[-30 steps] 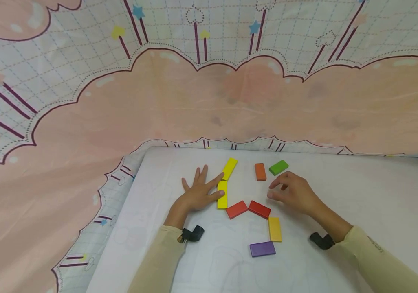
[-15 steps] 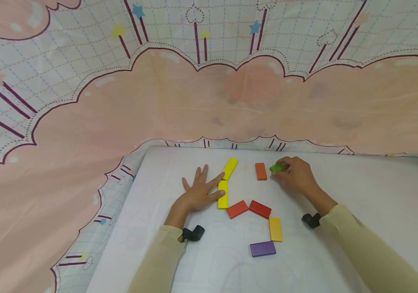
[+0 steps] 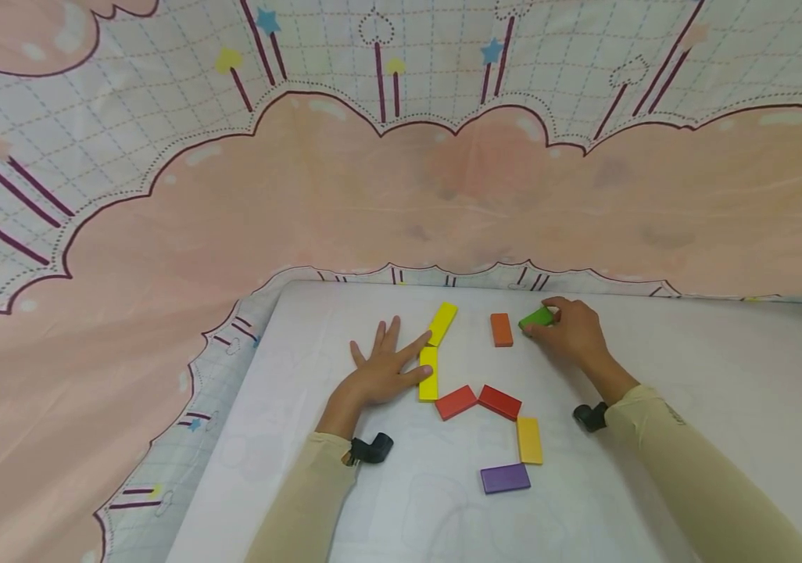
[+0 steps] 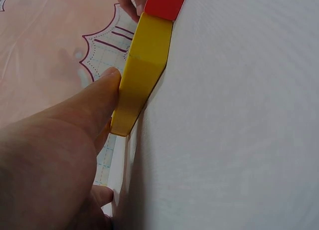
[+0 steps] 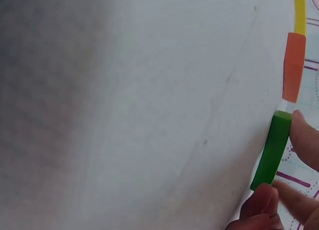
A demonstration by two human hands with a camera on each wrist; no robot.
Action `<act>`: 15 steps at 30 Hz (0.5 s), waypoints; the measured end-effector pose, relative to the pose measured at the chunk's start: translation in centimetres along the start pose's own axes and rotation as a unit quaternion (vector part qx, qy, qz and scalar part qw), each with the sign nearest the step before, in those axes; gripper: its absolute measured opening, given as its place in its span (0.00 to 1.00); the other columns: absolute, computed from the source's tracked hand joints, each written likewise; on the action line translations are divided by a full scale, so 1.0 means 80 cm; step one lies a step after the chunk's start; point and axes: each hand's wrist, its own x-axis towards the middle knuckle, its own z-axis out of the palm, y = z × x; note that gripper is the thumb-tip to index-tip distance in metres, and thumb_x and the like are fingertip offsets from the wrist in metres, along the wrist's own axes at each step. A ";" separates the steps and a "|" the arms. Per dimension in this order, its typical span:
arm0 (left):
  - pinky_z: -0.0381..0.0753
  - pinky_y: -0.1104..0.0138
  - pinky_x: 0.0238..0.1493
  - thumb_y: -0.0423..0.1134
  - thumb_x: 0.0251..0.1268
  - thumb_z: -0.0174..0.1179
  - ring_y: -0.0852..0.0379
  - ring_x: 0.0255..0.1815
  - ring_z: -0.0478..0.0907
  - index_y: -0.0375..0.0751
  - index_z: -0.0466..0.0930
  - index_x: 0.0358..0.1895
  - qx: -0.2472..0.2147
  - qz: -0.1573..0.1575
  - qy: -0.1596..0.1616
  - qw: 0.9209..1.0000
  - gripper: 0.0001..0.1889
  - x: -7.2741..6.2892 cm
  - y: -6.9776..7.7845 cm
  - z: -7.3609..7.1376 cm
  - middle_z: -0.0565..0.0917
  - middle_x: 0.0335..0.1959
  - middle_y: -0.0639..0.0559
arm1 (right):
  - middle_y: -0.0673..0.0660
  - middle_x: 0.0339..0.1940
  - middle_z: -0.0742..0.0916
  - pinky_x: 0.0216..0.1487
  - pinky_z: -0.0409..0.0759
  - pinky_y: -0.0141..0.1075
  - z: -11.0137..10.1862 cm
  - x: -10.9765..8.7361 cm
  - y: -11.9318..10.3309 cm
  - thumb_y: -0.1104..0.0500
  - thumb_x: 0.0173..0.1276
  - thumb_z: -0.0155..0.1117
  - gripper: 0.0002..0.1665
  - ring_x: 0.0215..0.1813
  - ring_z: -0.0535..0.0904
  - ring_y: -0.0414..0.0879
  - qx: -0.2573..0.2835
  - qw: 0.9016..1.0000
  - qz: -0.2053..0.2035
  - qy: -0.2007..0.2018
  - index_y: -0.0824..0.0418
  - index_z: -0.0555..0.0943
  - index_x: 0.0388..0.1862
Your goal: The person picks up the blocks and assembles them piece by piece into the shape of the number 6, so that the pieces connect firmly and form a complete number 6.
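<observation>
My left hand (image 3: 376,378) rests with fingers spread on the white table, at the left of two yellow blocks. Its index finger touches the far yellow block (image 3: 444,319), and its thumb lies on the nearer yellow block (image 3: 428,387); the left wrist view shows the thumb against a yellow block (image 4: 144,55). At the far right, my right hand (image 3: 573,328) pinches a green block (image 3: 536,317) between thumb and fingers. In the right wrist view the green block (image 5: 273,150) stands close to the table surface, beside an orange block (image 5: 294,68).
Two red blocks (image 3: 456,403) meet at an angle near the middle. An amber block (image 3: 530,440) and a purple block (image 3: 505,478) follow towards the front. Behind the white table (image 3: 689,375) hangs a patterned cloth (image 3: 345,203).
My right hand has moved away from me to the green block and taken hold of it. The block's tilt shifted briefly, then came back near its earlier lie. My left hand stays put.
</observation>
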 end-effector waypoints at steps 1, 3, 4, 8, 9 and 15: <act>0.17 0.26 0.69 0.67 0.72 0.51 0.40 0.85 0.21 0.77 0.51 0.80 0.000 0.000 0.000 1.000 0.36 0.000 0.000 0.000 0.31 0.86 0.46 | 0.71 0.55 0.81 0.53 0.81 0.50 0.000 0.000 0.000 0.44 0.67 0.71 0.41 0.55 0.74 0.62 0.000 1.000 0.008 -0.003 0.66 0.73 0.71; 0.17 0.25 0.69 0.67 0.72 0.52 0.40 0.85 0.22 0.77 0.51 0.80 0.001 0.001 0.000 1.000 0.36 0.001 0.000 0.000 0.31 0.86 0.46 | 0.71 0.55 0.80 0.54 0.81 0.51 0.000 0.001 0.000 0.43 0.67 0.71 0.44 0.56 0.74 0.62 -0.001 1.000 0.019 -0.007 0.69 0.71 0.71; 0.17 0.25 0.69 0.67 0.72 0.51 0.40 0.85 0.22 0.77 0.51 0.80 0.001 0.001 0.000 1.000 0.36 0.001 0.000 0.000 0.31 0.86 0.46 | 0.71 0.55 0.80 0.55 0.80 0.51 0.000 0.001 0.000 0.43 0.66 0.71 0.45 0.56 0.74 0.63 0.000 1.000 0.023 -0.009 0.70 0.71 0.71; 0.17 0.25 0.69 0.67 0.72 0.51 0.40 0.85 0.22 0.77 0.51 0.80 0.002 0.002 0.001 1.000 0.36 0.001 -0.001 0.001 0.31 0.86 0.45 | 0.70 0.54 0.78 0.54 0.79 0.52 0.000 0.000 0.000 0.43 0.66 0.71 0.43 0.56 0.72 0.62 0.000 1.000 0.024 -0.008 0.71 0.73 0.69; 0.17 0.25 0.69 0.67 0.72 0.52 0.40 0.85 0.22 0.77 0.51 0.80 0.002 0.002 0.002 1.000 0.36 0.001 -0.001 0.001 0.31 0.86 0.45 | 0.70 0.54 0.78 0.55 0.79 0.52 0.000 0.000 0.000 0.44 0.66 0.72 0.42 0.56 0.71 0.63 0.001 1.000 0.022 -0.005 0.70 0.73 0.69; 0.17 0.25 0.69 0.67 0.71 0.52 0.40 0.85 0.22 0.77 0.51 0.80 0.000 0.001 0.003 1.000 0.36 0.002 -0.001 0.001 0.31 0.86 0.45 | 0.71 0.60 0.80 0.62 0.77 0.58 0.000 0.000 0.000 0.46 0.64 0.74 0.39 0.61 0.73 0.65 0.019 1.000 0.014 0.001 0.65 0.73 0.67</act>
